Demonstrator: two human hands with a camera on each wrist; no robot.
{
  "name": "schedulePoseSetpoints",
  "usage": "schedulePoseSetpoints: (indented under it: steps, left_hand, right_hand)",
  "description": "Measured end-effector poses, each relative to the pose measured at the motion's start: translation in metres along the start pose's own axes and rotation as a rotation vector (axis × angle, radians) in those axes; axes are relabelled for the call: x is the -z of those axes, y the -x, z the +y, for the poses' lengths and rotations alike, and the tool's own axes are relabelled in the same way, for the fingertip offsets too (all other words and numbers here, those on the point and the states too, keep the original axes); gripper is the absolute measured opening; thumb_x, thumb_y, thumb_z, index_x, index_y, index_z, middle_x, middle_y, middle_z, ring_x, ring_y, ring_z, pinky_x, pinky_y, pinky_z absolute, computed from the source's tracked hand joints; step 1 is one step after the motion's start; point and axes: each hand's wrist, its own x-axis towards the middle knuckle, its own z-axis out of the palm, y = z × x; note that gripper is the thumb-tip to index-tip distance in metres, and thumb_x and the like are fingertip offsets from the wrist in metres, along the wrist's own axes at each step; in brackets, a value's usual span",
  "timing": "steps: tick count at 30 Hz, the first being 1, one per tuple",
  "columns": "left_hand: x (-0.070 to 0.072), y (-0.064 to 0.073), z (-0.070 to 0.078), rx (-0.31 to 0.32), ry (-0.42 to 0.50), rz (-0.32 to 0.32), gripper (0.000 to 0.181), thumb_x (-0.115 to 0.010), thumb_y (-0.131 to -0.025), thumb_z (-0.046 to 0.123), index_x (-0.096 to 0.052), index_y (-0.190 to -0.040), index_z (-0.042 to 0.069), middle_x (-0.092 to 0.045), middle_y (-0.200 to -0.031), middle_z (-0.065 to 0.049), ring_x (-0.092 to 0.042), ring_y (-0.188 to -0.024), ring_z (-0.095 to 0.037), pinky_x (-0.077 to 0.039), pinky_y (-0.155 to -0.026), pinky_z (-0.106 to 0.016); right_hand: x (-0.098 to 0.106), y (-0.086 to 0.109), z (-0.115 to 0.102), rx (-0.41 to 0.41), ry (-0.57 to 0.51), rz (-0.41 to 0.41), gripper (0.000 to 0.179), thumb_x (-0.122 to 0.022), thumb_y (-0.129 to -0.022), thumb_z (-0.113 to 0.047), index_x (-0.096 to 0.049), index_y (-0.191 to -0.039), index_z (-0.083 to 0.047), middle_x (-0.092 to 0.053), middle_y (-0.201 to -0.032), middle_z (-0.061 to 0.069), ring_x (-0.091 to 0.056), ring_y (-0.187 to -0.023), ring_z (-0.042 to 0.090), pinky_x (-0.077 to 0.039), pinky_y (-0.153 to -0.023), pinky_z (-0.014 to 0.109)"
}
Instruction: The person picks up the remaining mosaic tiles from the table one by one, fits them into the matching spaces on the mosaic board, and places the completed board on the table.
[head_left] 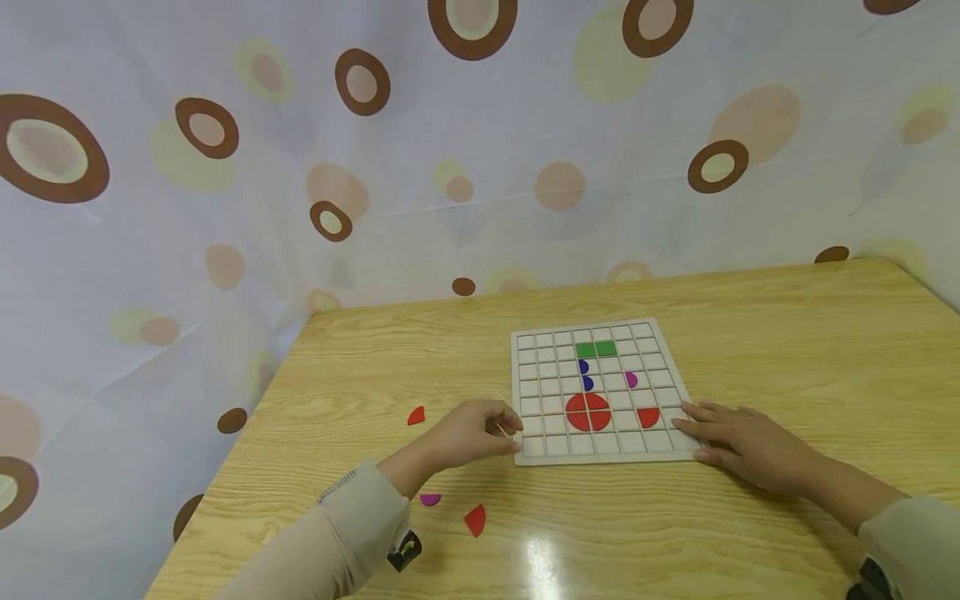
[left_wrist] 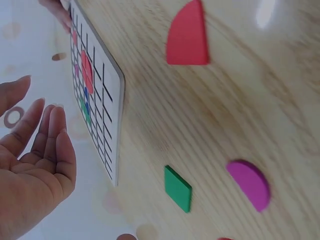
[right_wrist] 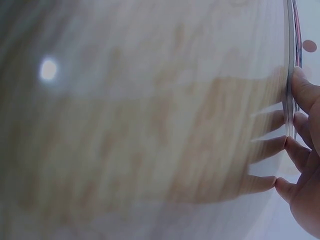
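Sleeves: beige left sleeve point(head_left: 330, 533) and beige right sleeve point(head_left: 911, 542) nearest the head camera, each leading up to its hand.
Board: white grid board point(head_left: 531, 388) with square cells, flat on the light wood-grain table point(head_left: 345, 367), between the hands.
Board, far rows: two green square pieces point(head_left: 606, 348) in adjoining cells, past both hands.
Board, middle rows: two blue half-disc pieces point(head_left: 588, 383), one behind the other, closer to the left hand; purple half-disc piece point(head_left: 632, 379) closer to the right.
Board, near rows: red full circle point(head_left: 598, 418), split in four by the grid lines, between the hands; red quarter-disc piece point(head_left: 648, 418) just left of the right fingertips.
Loose pieces: one red wedge point(head_left: 416, 416) left of the left hand; loose purple half-disc point(head_left: 431, 500) and second red wedge point(head_left: 476, 520) on the person's side of it. Left wrist view adds a green four-sided piece point(left_wrist: 178, 189) near the loose purple one.
Left hand point(head_left: 476, 433): empty, fingers gently bent, thumb apart, at the board's left edge; contact can't be told.
Right hand point(head_left: 757, 450): grasping nothing, fingers extended and spread, tips touching the board's right edge near its near corner.
Backdrop: white cloth point(head_left: 480, 242) with brown rings, beyond both hands.
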Motion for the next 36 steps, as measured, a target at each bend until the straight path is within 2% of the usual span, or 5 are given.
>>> schedulePoseSetpoints:
  steps: [5, 14, 20, 25, 36]
  left_hand:
    - [0.004, 0.012, -0.007, 0.019, -0.002, -0.022, 0.022, -0.065, -0.077, 0.013, -0.058, -0.096, 0.003, -0.056, -0.091, -0.003, -0.053, -0.08, -0.014, -0.044, -0.068, -0.027]
    - [0.007, 0.025, -0.021, 0.055, 0.0, -0.142, 0.028, -0.066, -0.076, 0.014, -0.057, -0.102, 0.006, -0.056, -0.094, -0.003, -0.053, -0.082, -0.013, -0.043, -0.071, -0.025]
    - [0.007, 0.031, -0.029, 0.032, -0.109, -0.209, 0.024, -0.068, -0.074, 0.011, -0.058, -0.096, 0.008, -0.056, -0.089, 0.003, -0.053, -0.079, -0.009, -0.042, -0.071, -0.022]
    - [0.006, 0.035, -0.033, 0.029, -0.182, -0.231, 0.026, -0.07, -0.071, 0.014, -0.059, -0.094, 0.009, -0.056, -0.088, 0.006, -0.052, -0.081, -0.009, -0.041, -0.073, -0.021]
    - [-0.002, 0.042, -0.037, 0.007, -0.164, -0.238, 0.024, -0.071, -0.067, 0.003, -0.059, -0.087, 0.006, -0.055, -0.08, 0.005, -0.05, -0.074, -0.006, -0.041, -0.068, -0.019]
  right_hand:
    - [-0.002, 0.0, 0.002, 0.004, 0.001, 0.006, 0.044, -0.053, -0.085, -0.032, -0.05, -0.122, -0.008, -0.041, -0.128, 0.014, -0.034, -0.116, 0.038, -0.025, -0.085, 0.055]
    - [-0.001, 0.0, 0.0, 0.001, -0.002, 0.008, 0.044, -0.053, -0.084, -0.032, -0.051, -0.121, -0.008, -0.041, -0.128, 0.015, -0.034, -0.115, 0.039, -0.025, -0.085, 0.055]
    - [0.0, 0.0, 0.0, -0.009, 0.004, -0.002, 0.045, -0.052, -0.085, -0.033, -0.05, -0.122, -0.008, -0.041, -0.128, 0.014, -0.033, -0.116, 0.038, -0.024, -0.086, 0.055]
    - [-0.001, 0.0, 0.0, -0.016, 0.0, -0.004, 0.045, -0.053, -0.084, -0.032, -0.05, -0.122, -0.008, -0.04, -0.128, 0.014, -0.033, -0.116, 0.038, -0.024, -0.087, 0.054]
    - [-0.003, 0.0, 0.002, -0.002, 0.007, 0.018, 0.044, -0.053, -0.084, -0.032, -0.051, -0.121, -0.009, -0.041, -0.128, 0.014, -0.034, -0.116, 0.038, -0.025, -0.086, 0.055]
